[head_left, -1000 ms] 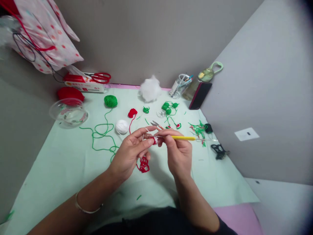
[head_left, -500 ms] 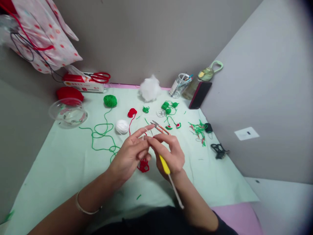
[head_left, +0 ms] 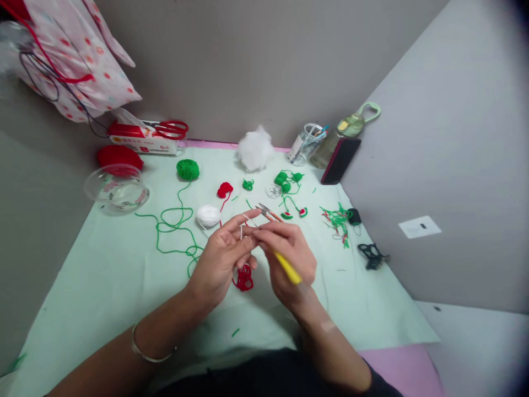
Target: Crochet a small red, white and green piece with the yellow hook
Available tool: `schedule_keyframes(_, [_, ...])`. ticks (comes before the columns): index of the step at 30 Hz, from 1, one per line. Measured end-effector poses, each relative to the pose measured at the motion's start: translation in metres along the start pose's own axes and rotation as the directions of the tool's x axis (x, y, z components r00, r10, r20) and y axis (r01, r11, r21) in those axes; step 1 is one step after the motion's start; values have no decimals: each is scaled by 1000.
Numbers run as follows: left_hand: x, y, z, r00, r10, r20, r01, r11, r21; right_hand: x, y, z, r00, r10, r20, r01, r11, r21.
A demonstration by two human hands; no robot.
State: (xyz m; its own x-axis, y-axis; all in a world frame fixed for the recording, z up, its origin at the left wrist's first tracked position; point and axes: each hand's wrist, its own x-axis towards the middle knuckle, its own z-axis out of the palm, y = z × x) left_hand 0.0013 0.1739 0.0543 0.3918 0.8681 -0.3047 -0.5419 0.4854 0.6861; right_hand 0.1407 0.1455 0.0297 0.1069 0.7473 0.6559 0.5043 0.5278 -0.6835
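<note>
In the centre of the frame, the yellow-handled hook [head_left: 288, 268] lies in the right hand [head_left: 291, 259], whose grip is narrow, thumb and fingers closed around the tool. The handle slants toward the lower right across the palm, and its far end blurs over the wrist.

The left hand [head_left: 225, 253], just beside it at centre left, has white yarn [head_left: 241, 232] strung over its raised index finger, the thumb pressed in below. The fingertips of both hands meet near the middle of the frame; what is pinched there is mostly hidden, so I cannot tell its shape.

The hook should be light and stiff, best taken by the thick yellow part. The yarn looks soft and limp — light tension over a finger should suit it, and a hard tug could pull it out of place.

A white yarn ball [head_left: 209, 215] sits beyond the left hand, left of centre; red yarn [head_left: 244, 277] lies on the table [head_left: 136, 298] below the left fingers — loosely bundled — and orange-handled snips [head_left: 270, 213] rest just above the right hand.
</note>
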Motion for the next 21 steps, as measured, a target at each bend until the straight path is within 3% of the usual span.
schedule_keyframes(2, [2, 2, -2, 997, -73, 6, 73, 994, -76, 0, 0, -1, 999, -34, -14, 34, 999, -40])
schedule_keyframes(5, [5, 6, -4, 991, -129, 19, 131, 982, -137, 5, 3, -6, 996, 70, -62, -62, 991, 119])
schedule_keyframes(9, [5, 6, -4, 999, -32, 15, 32, 999, -44, 12, 5, -8, 959, 284, 21, -266, 865, 426])
schedule_keyframes(14, [2, 2, -2, 999, 25, 27, -27, 997, 69, 10, 6, -5, 950, 307, 54, -299, 847, 440])
schedule_keyframes(21, [-1, 7, -2, 997, -59, 47, 58, 998, 15, 7, 11, -7, 920, 363, 144, -381, 754, 535])
